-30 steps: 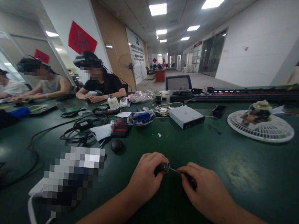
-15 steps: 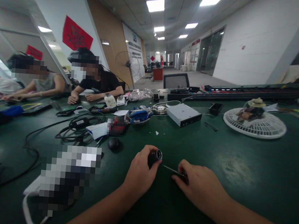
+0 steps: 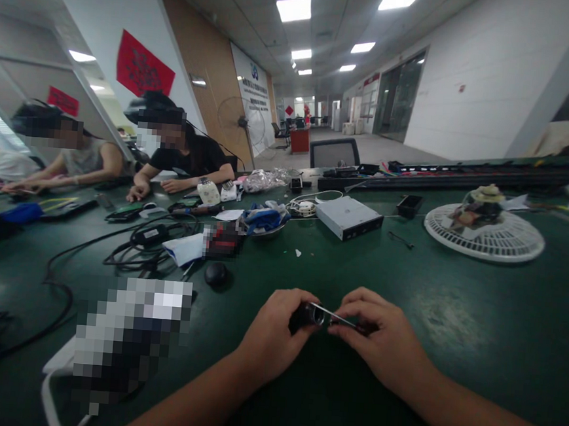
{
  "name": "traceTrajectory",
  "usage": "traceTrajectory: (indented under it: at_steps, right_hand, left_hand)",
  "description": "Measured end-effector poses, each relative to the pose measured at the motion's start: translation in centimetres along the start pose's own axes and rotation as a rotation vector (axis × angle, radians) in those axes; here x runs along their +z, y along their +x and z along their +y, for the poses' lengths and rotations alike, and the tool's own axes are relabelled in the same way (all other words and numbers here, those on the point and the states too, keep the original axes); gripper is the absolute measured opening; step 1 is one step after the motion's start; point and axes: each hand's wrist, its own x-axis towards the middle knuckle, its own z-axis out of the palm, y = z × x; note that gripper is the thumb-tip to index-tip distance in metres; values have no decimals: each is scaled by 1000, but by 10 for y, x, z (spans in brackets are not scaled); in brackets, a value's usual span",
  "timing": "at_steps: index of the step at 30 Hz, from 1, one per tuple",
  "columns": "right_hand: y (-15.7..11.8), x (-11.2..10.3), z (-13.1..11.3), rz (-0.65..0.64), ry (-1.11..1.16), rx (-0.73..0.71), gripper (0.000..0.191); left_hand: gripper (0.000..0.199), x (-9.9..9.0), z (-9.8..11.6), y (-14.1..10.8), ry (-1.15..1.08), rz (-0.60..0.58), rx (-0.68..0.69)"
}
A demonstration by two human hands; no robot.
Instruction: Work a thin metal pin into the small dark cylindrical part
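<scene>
My left hand (image 3: 274, 330) is closed around a short dark cylinder (image 3: 308, 315), whose round open end with a shiny rim faces right. Between the thumb and fingers of my right hand (image 3: 386, 332) is a thin metal tool (image 3: 325, 310); its exact kind is unclear. The tool's tip lies at the upper edge of the cylinder's open end. I cannot tell whether it touches the rim or reaches inside. Both hands are just above the green table (image 3: 348, 402), close together.
A black mouse (image 3: 216, 274) lies left of my hands. Beyond are an optical drive (image 3: 349, 218), blue-and-white cloth (image 3: 265, 218) in a dish, and a white fan grille (image 3: 484, 235). Black cables (image 3: 128, 253) spread leftward. Co-workers (image 3: 185, 153) sit at the far left.
My right hand has moved left and slightly up, bringing the tool's tip to the cylinder. My left hand has shifted slightly right and down, turning the open end more toward the right.
</scene>
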Motion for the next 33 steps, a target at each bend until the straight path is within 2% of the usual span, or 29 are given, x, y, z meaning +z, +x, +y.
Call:
traceTrajectory:
  at_steps: [5, 12, 16, 19, 22, 27, 30, 33]
  right_hand:
    - [-1, 0, -2, -51, -7, -13, 14]
    - [0, 2, -2, -34, -24, 8, 8]
    - [0, 4, -2, -75, 57, 110, 5]
    - [1, 5, 0, -123, 106, 181, 16]
    - [3, 4, 3, -118, 138, 187, 21]
    - [3, 3, 6, -33, 218, 179, 34]
    - [2, 2, 4, 16, 169, 148, 24]
    - [1, 1, 2, 18, 54, 97, 16]
  left_hand:
    - [32, -1, 2, 0, -4, -54, 168]
    - [34, -4, 6, 2, 4, -121, 267]
    - [33, -5, 7, 2, 1, -168, 310]
    - [33, -6, 7, 2, -6, -190, 333]
    - [30, -5, 7, 2, -19, -150, 304]
    - [30, -2, 6, 0, -32, -16, 185]
    - [33, -1, 3, 0, 1, 78, 38]
    - [27, 1, -1, 1, 10, 175, -105]
